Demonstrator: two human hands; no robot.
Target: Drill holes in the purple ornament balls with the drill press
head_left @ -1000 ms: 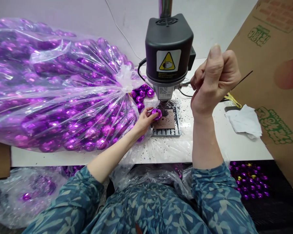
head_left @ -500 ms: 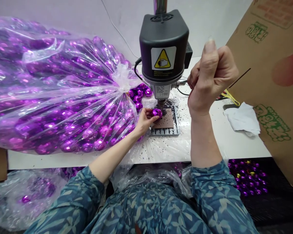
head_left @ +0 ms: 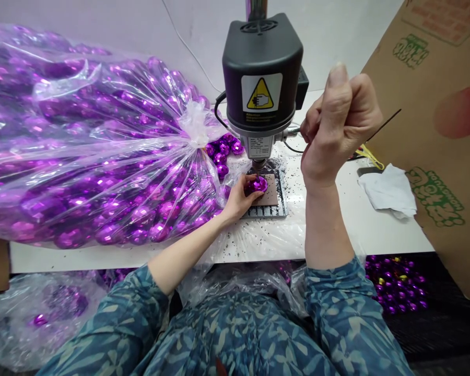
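Observation:
Between the thumb and fingers of my left hand [head_left: 241, 196] is a shiny purple faceted ball [head_left: 260, 184]. It sits over a brown board [head_left: 272, 193] on a slotted metal base plate [head_left: 283, 201], beneath the chuck of a black drill press [head_left: 262, 73]. My right hand [head_left: 337, 120] is raised, its fingers closed around the drill press's lever handle at the machine's right side. Most of that handle is hidden inside the fist. Dark shavings lie around the plate.
A big clear plastic bag [head_left: 113, 156] of purple balls fills the table's left, with loose balls [head_left: 221, 156] beside its knot. At right are crumpled white paper [head_left: 389, 190], yellow-handled scissors [head_left: 370, 155] and a cardboard box [head_left: 446, 156]. More purple balls [head_left: 395, 284] lie below the table edge.
My left hand has moved right with the purple ball, bringing it under the drill chuck over the board. My right hand has stayed on the lever.

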